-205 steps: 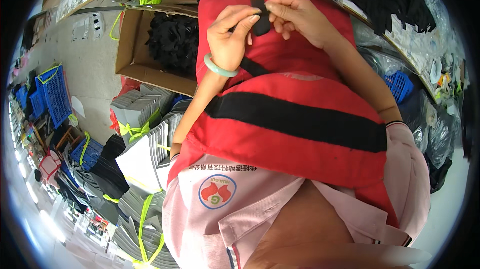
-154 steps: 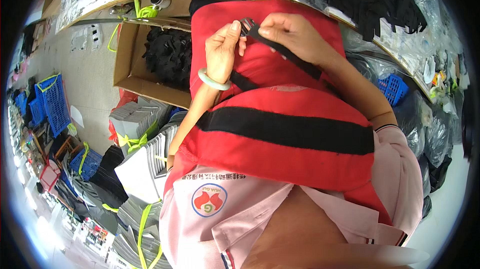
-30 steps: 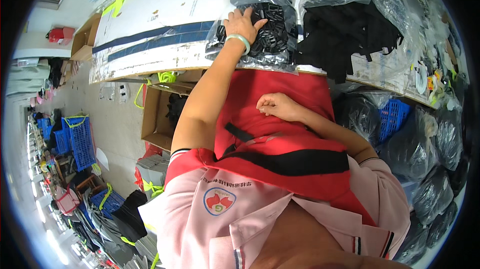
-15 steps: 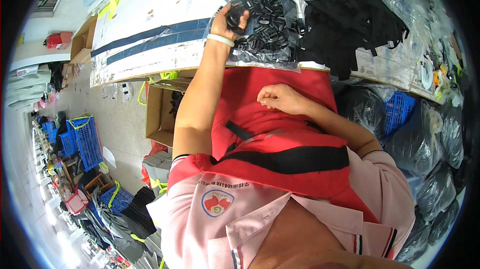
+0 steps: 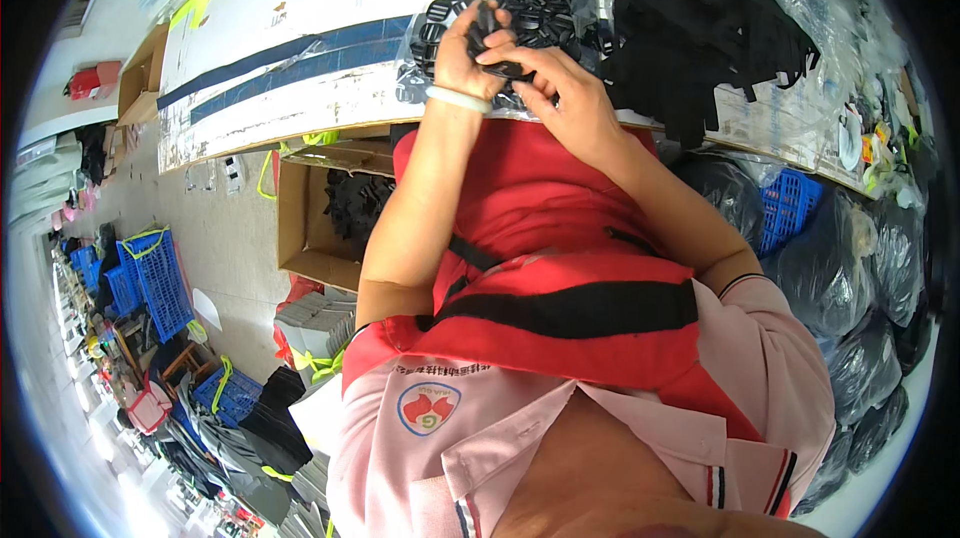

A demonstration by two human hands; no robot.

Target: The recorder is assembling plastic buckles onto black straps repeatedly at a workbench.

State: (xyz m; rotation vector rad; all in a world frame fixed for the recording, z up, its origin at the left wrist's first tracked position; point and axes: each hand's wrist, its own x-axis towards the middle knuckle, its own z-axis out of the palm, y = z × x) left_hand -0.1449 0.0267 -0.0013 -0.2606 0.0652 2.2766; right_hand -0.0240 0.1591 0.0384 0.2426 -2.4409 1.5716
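Note:
My left hand [image 5: 464,60], a pale band on its wrist, is turned palm up with fingers curled around a few black plastic buckles [image 5: 486,26]. My right hand [image 5: 572,98] meets it from the right, its fingertips pinching at a black piece by the left palm; the exact shape of that piece is partly hidden. Just beyond both hands, a heap of black buckles [image 5: 552,6] lies in a clear plastic bag [image 5: 412,88] on the white worktable [image 5: 290,28]. To the right, black fabric strips [image 5: 705,48] spill from another clear bag over the table's front edge.
Under the table at left stands an open cardboard box [image 5: 300,248] with black parts inside. Blue crates [image 5: 158,283] sit on the floor farther left. Filled dark plastic bags [image 5: 825,268] and a blue basket [image 5: 788,208] crowd my right side. Dark blue tape strips [image 5: 330,43] cross the tabletop.
My right hand has risen from my lap to the left hand and now touches the black pieces. The left hand has drawn slightly nearer and to the right, lifting buckles off the heap.

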